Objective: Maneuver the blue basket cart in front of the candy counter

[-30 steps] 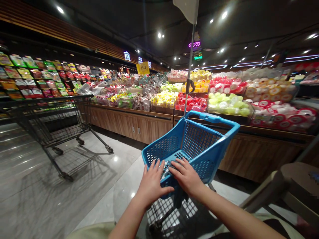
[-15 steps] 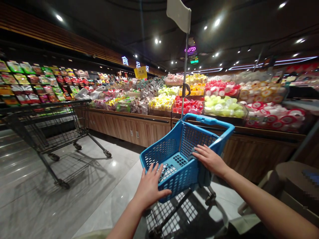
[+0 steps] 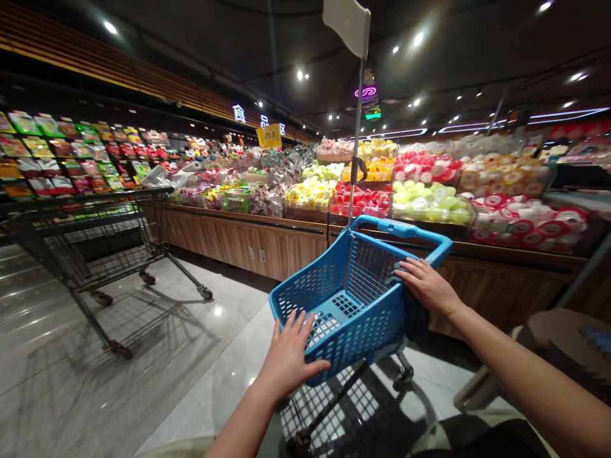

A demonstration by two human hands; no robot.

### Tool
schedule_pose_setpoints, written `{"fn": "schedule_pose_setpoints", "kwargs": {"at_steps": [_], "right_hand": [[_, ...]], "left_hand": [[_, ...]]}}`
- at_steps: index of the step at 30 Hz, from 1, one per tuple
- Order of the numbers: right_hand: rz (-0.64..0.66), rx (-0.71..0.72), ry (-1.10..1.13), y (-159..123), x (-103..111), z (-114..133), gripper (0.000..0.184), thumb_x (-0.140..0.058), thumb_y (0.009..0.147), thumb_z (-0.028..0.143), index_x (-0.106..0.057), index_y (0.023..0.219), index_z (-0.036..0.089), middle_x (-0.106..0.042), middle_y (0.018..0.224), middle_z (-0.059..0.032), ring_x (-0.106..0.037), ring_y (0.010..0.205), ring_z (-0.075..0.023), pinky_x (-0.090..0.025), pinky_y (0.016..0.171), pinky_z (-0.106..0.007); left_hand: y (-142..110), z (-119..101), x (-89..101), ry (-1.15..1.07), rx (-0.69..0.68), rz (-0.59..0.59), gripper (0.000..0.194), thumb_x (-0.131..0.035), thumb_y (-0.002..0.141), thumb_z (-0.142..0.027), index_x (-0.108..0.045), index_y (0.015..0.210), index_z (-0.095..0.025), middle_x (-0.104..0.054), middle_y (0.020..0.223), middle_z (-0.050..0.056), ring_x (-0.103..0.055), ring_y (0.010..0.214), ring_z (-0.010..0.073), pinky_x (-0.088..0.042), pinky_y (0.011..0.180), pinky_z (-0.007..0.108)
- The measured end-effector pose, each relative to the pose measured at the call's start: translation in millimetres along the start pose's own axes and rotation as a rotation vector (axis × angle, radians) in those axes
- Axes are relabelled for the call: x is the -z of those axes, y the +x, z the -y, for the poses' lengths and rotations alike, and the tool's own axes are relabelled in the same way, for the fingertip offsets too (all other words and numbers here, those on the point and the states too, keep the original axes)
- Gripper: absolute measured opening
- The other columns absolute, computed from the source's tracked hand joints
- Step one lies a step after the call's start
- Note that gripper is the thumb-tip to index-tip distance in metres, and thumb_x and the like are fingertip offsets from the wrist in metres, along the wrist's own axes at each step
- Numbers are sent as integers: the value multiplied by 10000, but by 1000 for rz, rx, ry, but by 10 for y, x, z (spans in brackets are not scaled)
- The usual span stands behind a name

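A small blue plastic shopping cart (image 3: pixel 356 340) with a slatted basket stands at an angle before me. My left hand (image 3: pixel 289 353) rests on its near end, fingers spread and stretched over the rim, thumb out to the side. On the basket's right rim, close to the push handle (image 3: pixel 405 229), lies my right hand (image 3: pixel 427 286). A dark grey cloth (image 3: pixel 416 315) is under its fingers; it folds over the rim and hangs down the outside. The basket holds nothing that I can see. A pole with a white flag (image 3: pixel 347 25) rises from the cart's far side.
Behind the cart runs a wood-fronted display counter (image 3: pixel 296 245) heaped with packaged sweets and jellies. A larger black shopping cart (image 3: pixel 109 254) stands at left on the tiled floor (image 3: pixel 191 343). Low at right is a rounded brown seat or stool (image 3: pixel 554 334).
My right hand has slid along the basket's right rim toward the push handle, taking the grey cloth with it. My left hand has stayed in nearly the same place.
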State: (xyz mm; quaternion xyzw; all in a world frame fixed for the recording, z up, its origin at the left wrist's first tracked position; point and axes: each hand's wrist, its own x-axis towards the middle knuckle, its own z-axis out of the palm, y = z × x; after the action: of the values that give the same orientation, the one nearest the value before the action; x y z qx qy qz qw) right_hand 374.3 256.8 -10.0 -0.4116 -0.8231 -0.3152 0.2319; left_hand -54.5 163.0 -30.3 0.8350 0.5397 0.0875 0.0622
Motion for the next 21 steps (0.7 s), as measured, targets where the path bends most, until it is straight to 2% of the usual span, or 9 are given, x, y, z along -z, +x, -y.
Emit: {"fn": "schedule_pose_setpoints", "kwargs": {"at_steps": [10,21], "right_hand": [[-60,-137,43,47,-59,346,320,-441,960,270,-638,1210,239,-610,1285,-81,-450,1291,-283,-337,1102,-562],[-69,-130,142,108,-115,844,325,-449,954,249,-623,1229,243,-606,1294,-75,-448,1302,-273,-333,1102,-578]], "left_hand": [[-38,32,-34,0,30,-24,974,-517,762,-756,-200,1533,-251,-224,1592,100,-130,1469,349,-88,1159,604],[-25,13,-32,-24,35,-26,970,-507,756,-760,-221,1528,-247,-237,1588,85,-144,1467,343,-89,1157,607]]}}
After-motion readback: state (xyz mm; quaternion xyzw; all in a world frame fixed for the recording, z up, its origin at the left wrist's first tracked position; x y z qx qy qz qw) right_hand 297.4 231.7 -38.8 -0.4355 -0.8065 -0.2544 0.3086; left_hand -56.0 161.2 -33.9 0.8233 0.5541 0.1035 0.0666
